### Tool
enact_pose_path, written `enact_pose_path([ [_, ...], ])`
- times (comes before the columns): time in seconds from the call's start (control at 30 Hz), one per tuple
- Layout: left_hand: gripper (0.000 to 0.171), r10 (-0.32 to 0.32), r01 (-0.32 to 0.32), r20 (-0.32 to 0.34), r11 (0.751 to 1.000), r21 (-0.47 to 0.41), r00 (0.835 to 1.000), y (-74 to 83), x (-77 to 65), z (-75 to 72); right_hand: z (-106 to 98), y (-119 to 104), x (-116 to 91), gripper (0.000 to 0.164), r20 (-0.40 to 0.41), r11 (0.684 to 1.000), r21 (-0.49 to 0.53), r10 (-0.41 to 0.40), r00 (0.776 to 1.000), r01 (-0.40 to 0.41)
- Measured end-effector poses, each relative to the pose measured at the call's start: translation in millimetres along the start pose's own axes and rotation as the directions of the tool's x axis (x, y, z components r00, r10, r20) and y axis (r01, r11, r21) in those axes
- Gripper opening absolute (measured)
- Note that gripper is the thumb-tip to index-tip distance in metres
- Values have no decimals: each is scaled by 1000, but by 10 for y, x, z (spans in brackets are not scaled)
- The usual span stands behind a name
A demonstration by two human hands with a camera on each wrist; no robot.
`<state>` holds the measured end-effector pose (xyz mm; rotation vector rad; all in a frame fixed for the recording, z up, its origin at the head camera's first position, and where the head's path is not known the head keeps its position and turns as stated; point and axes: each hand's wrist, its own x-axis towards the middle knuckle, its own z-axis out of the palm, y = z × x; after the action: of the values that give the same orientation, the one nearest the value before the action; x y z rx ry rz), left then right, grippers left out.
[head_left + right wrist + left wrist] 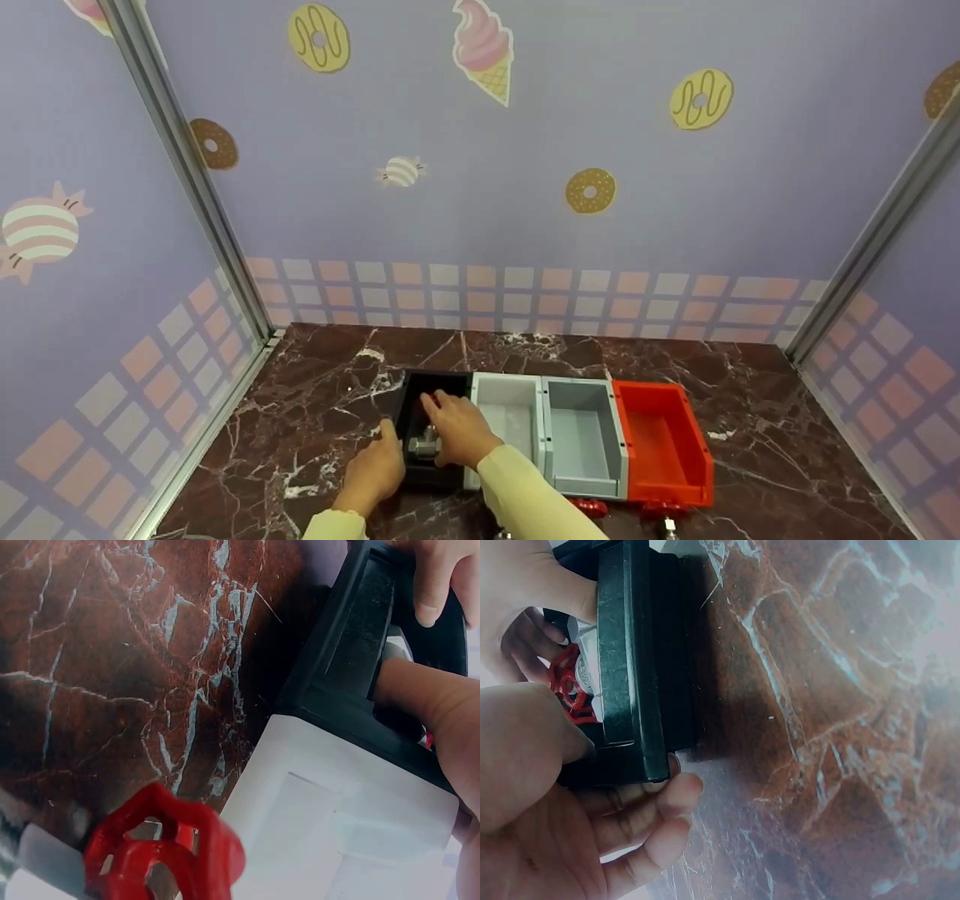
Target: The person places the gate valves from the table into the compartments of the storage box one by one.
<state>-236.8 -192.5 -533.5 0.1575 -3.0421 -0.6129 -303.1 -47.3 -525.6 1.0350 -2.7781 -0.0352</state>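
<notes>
Inside the black bin [439, 476] my right hand [465, 431] holds a metal valve [425, 445], its fingers reaching down over it. The valve's red handwheel [571, 686] shows between the hands in the left wrist view. My left hand [375, 465] grips the bin's wall at the left, thumb over the rim and fingers on the outside. Part of the valve is hidden behind the right hand and the bin wall.
A white bin [510, 405], a grey bin [581, 435] and a red bin [660, 442] stand in a row right of the black one. More valves with red handwheels [165, 840] lie on the marble-patterned table [315, 405] before the bins. Patterned walls enclose the table.
</notes>
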Motion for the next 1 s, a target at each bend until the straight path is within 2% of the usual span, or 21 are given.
enact_pose_path([
  [0.23, 25, 40, -41, -52, 999, -11, 998, 10, -37, -12, -9, -22, -13, 103, 16, 1000, -9, 15, 1000, -15],
  [0.53, 26, 17, -18, -30, 1000, -6, 999, -1, -15, 0, 19, -68, -15, 103, 24, 999, -23, 43, 999, -43],
  [0.8, 24, 24, -24, -41, 1000, -3, 999, -3, -21, 18, 85, -87, -26, 97, -47, 994, -107, 17, 999, -22],
  [1.0, 25, 27, -27, -54, 1000, 10, 998, -12, -13, 15, 75, -100, -35, 92, -77, 994, -110, 13, 997, -22],
])
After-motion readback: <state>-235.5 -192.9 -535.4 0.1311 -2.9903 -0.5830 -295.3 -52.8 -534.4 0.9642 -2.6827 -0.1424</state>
